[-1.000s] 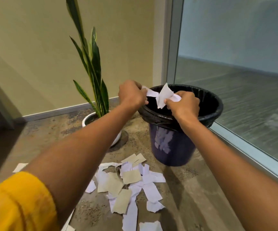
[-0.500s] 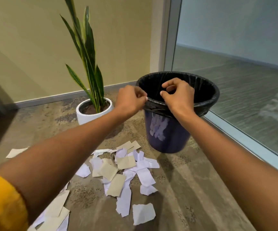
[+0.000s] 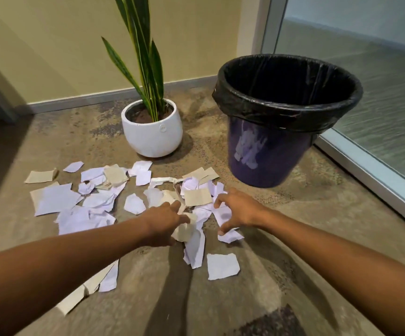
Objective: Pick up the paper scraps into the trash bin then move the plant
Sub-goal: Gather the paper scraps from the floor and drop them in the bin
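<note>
Several torn white and beige paper scraps [image 3: 56, 198] lie scattered on the floor in front of me. My left hand [image 3: 163, 223] reaches down onto the middle of the pile, its fingers stretched over a beige scrap [image 3: 184, 232]. My right hand [image 3: 241, 209] hovers spread just to the right, fingertips and thumb arched over white scraps [image 3: 229, 236]. Neither hand has lifted a scrap. The dark blue trash bin [image 3: 269, 154] with a black liner stands beyond on the right. To the left of the bin is the plant [image 3: 145, 57] in its white pot [image 3: 153, 139].
A yellow wall with a grey skirting board [image 3: 75, 100] runs behind the plant. A glass partition with a metal floor frame [image 3: 371, 175] runs along the right, close to the bin. More scraps lie near my left forearm [image 3: 109, 277].
Both hands have left the bin rim, having dropped their scraps in, and have come down to the scrap pile on the floor. My view has tilted down.
</note>
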The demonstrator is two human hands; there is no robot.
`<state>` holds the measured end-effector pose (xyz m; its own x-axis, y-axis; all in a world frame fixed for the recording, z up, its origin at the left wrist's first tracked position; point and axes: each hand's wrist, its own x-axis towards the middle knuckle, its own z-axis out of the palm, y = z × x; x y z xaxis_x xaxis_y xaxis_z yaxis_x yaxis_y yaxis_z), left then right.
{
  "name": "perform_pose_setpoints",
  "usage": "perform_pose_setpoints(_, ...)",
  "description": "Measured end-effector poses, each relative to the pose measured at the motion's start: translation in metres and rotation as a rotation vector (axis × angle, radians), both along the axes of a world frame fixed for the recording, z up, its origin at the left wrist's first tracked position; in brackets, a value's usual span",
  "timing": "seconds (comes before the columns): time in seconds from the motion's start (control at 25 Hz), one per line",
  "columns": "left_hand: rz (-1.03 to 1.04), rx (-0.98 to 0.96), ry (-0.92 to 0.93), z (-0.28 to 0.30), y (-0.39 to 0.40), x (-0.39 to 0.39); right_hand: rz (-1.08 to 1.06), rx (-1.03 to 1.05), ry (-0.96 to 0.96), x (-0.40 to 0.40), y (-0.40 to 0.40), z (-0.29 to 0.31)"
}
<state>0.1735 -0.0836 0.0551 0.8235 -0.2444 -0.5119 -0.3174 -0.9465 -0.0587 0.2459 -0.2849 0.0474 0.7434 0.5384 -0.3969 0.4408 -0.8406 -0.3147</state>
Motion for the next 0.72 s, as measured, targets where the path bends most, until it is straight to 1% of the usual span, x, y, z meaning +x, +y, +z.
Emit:
perform_pose_setpoints(0.08, -0.083, 0.033, -0.028, -0.019, -0.001, -0.006, -0.005, -0.098, -0.010, -0.003, -0.002, -0.022)
perform_pose_setpoints(0.2, -0.211, 0.051, -0.079, -0.036, -0.004, -0.005, -0.023, -0.140, -0.028, -0.004, -0.002, -0.041)
perform_pose_setpoints(0.32, -0.250, 0.027, -0.084, -0.045, -0.013, 0.001, 0.004, -0.193, 0.011, -0.005, 0.002, -0.047)
perform_pose_setpoints(0.44, -0.270, 0.006, -0.023, -0.051, -0.019, 0.002, 0.070, -0.268, 0.015, -0.005, 0.006, -0.048)
perform_pose_setpoints(0.56, -0.244, -0.009, 0.000, -0.049, -0.024, 0.000, 0.045, -0.213, -0.035, -0.001, 0.005, -0.046)
perform_pose_setpoints(0.72, -0.187, -0.066, -0.106, -0.036, -0.025, 0.001, -0.027, -0.109, -0.079, 0.000, 0.001, -0.043)
